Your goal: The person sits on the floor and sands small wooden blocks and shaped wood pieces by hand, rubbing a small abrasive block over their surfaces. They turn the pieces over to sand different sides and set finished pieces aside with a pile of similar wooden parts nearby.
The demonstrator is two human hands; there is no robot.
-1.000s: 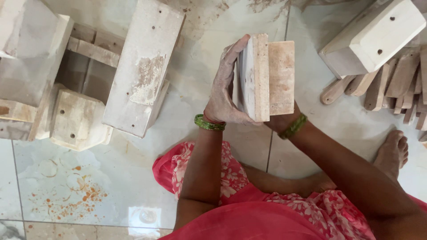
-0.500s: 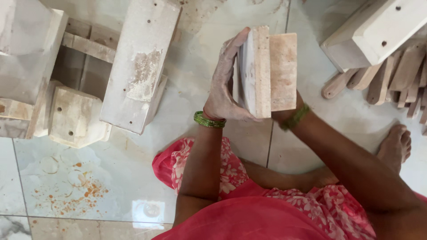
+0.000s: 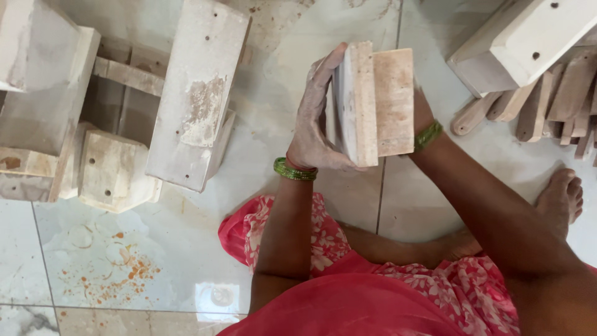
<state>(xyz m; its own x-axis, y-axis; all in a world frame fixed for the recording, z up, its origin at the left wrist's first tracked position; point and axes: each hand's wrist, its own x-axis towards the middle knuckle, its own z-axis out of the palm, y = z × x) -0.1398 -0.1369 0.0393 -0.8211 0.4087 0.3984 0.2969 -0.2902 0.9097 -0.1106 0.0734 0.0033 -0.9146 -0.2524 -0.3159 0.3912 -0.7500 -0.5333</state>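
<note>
Moved almost nothing since before; same grip, same spot above the floor (image 3: 261,124). Block (image 3: 373,102) held up between both hands, standing on end, long side running up and down, thin edge turned to the camera. Pale wood, two flat layers, right face sandy brown. Left hand (image 3: 317,118) pressed flat on its left side. Right hand (image 3: 423,109) mostly hidden behind, clamped on too.

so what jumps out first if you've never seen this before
The stacked wooden blocks held up at centre, pressed between the dusty left hand and the mostly hidden right hand. Then the pale wooden pieces lying on the tiled floor at left, and the bright pink floral dress below.
</note>
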